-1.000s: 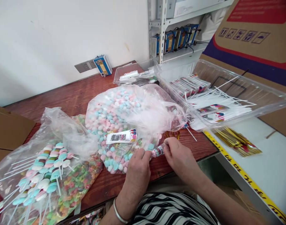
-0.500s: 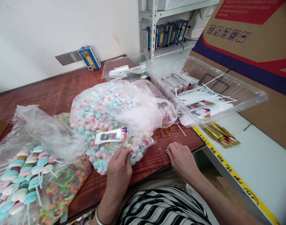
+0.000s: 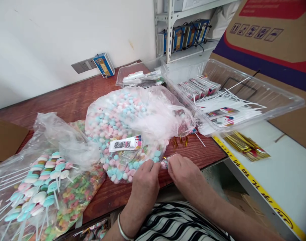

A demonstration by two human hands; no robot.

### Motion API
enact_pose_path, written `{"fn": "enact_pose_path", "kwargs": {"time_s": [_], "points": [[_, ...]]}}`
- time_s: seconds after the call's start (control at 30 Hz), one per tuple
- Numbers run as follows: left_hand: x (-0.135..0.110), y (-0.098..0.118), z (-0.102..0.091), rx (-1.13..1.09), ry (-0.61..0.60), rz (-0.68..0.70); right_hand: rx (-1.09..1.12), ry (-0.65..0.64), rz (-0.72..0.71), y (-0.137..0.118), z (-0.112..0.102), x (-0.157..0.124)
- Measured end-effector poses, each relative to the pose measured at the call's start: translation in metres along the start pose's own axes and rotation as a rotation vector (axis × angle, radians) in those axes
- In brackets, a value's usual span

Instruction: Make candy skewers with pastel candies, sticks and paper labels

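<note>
On the wooden table (image 3: pixel 67 100) sits a big clear bag (image 3: pixel 165 117), slumped open and full of small round sweets (image 3: pixel 112 117) in pink, blue and white, with a printed label card (image 3: pixel 125 144) lying on its front. To the left, another clear bag (image 3: pixel 65 140) holds finished sweet skewers (image 3: pixel 44 174), pastel discs stacked on white sticks. Pressed against it on the near side is a bag of many-coloured ring sweets (image 3: pixel 76 197). Off to the right, a wide clear tray (image 3: pixel 288 100) overhangs the table edge and carries a heap of thin white sticks (image 3: pixel 233 103) and rows of printed sleeves (image 3: pixel 200 86). A smaller clear tray (image 3: pixel 158 68) stands behind it by the wall, but its contents are too jumbled to make out. A few gold twist ties (image 3: pixel 179 141) lie loose on the wood, and a bundle of them (image 3: pixel 245 147) rests on the white surface beyond the yellow tape. At the near table edge, just in front of the big bag, the left hand (image 3: pixel 145 184) and the right hand (image 3: pixel 184 172) meet over a small candy packet (image 3: pixel 165 163). Both hands have their fingertips pinched closed on it from either side, so that only a sliver of the packet shows between them, with a glint of gold at its top.
</note>
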State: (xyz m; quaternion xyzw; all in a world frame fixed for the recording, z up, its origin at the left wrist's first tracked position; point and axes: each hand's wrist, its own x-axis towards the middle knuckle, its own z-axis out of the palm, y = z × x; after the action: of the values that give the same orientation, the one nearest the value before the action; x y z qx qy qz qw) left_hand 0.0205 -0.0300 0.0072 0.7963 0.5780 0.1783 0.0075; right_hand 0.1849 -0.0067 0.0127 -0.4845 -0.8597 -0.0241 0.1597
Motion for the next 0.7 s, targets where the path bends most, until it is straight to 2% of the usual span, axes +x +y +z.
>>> {"fn": "enact_pose_path", "kwargs": {"time_s": [0.13,0.27,0.33,0.43,0.5,0.57,0.63,0.7], "points": [[0.002,0.000,0.004,-0.101,0.059,-0.055,0.023,0.095,-0.052,-0.019,0.009,0.003],[0.000,-0.004,0.004,-0.226,0.101,-0.115,0.055,0.092,-0.038,-0.023,0.014,0.003],[0.002,-0.005,0.004,-0.359,0.125,-0.193,0.096,0.104,-0.013,-0.024,0.015,0.004],[0.008,-0.004,0.006,-0.722,0.153,-0.436,0.241,0.172,0.036,-0.025,0.019,0.010],[0.014,-0.001,0.009,-1.092,0.172,-0.665,0.401,0.224,0.104,-0.027,0.022,0.015],[0.020,0.003,0.013,-1.485,0.209,-0.853,0.627,0.232,0.234,-0.028,0.025,0.021],[0.025,0.008,0.015,-1.772,0.249,-0.942,0.911,0.196,0.398,-0.030,0.028,0.028],[0.027,0.010,0.016,-1.917,0.259,-0.959,1.200,0.142,0.528,-0.031,0.029,0.034]]}}
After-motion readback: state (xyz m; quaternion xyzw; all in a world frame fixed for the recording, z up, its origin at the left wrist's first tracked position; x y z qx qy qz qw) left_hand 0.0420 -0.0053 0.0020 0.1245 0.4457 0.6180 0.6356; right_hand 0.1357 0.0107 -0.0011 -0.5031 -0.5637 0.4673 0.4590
